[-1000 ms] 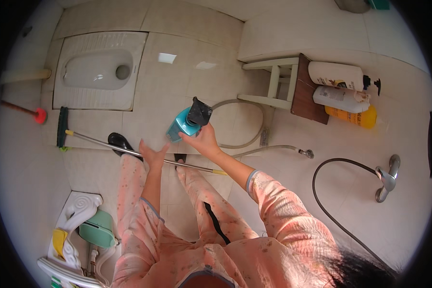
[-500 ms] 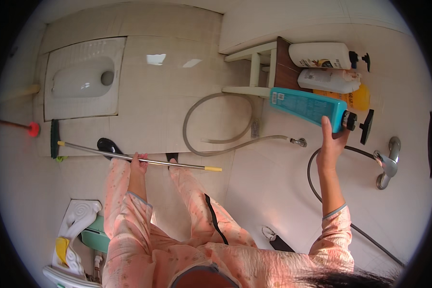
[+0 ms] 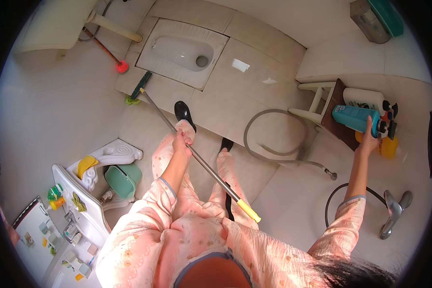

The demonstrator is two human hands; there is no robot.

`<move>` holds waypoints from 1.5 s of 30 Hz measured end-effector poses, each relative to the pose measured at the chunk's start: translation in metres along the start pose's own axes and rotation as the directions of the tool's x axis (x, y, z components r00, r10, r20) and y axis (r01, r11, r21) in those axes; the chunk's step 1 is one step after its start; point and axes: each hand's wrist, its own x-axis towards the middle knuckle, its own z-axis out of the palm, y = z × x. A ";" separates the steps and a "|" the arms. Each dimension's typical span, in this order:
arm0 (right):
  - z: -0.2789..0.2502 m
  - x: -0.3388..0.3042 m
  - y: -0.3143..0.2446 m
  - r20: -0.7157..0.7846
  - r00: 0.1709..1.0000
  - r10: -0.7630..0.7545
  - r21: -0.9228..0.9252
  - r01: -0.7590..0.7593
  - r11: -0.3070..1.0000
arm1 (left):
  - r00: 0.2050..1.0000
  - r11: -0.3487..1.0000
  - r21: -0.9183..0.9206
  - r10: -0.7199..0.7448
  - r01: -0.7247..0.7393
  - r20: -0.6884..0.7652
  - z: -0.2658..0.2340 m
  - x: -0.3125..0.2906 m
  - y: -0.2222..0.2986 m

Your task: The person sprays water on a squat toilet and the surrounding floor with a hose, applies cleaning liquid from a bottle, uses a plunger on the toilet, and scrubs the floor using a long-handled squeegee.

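My left hand (image 3: 181, 143) is closed around the metal pole of a long-handled floor brush (image 3: 207, 168). Its dark green brush head (image 3: 141, 85) is down by the step beside the squat toilet, and the yellow grip end points toward my body. At the right, my right hand (image 3: 368, 140) grips a blue pump bottle (image 3: 353, 117) near its black pump. That bottle is over the brown seat of a small stool (image 3: 335, 102), beside a white pump bottle (image 3: 362, 98). A yellow-orange bottle (image 3: 389, 147) shows partly behind my hand.
A squat toilet (image 3: 187, 50) is set in the raised tiled floor. A grey hose (image 3: 247, 139) loops near the stool, below which a wall tap (image 3: 393, 213) sticks out. On the left are a red plunger (image 3: 122, 66), a green bucket (image 3: 123, 181) and a white washbasin (image 3: 81, 204).
My view has shifted left, bringing the washbasin into sight. The blue bottle has moved in against the other bottles at the stool. The brush pole now slants more steeply, its yellow end nearer me.
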 end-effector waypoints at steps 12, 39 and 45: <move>-0.011 -0.016 0.009 0.031 0.949 -0.315 -0.047 0.316 0.947 | 0.995 0.994 0.044 0.094 -0.095 0.036 -0.002 -0.093 -0.034; -0.025 -0.372 -0.074 0.943 -0.199 0.266 -0.328 -0.443 0.834 | 0.897 0.695 0.632 0.442 -0.342 0.000 0.065 -0.131 -0.051; -0.023 -0.358 -0.063 0.877 -0.245 0.414 -0.405 -0.839 0.362 | 0.880 0.906 0.424 -0.213 0.015 0.425 0.040 -0.097 -0.043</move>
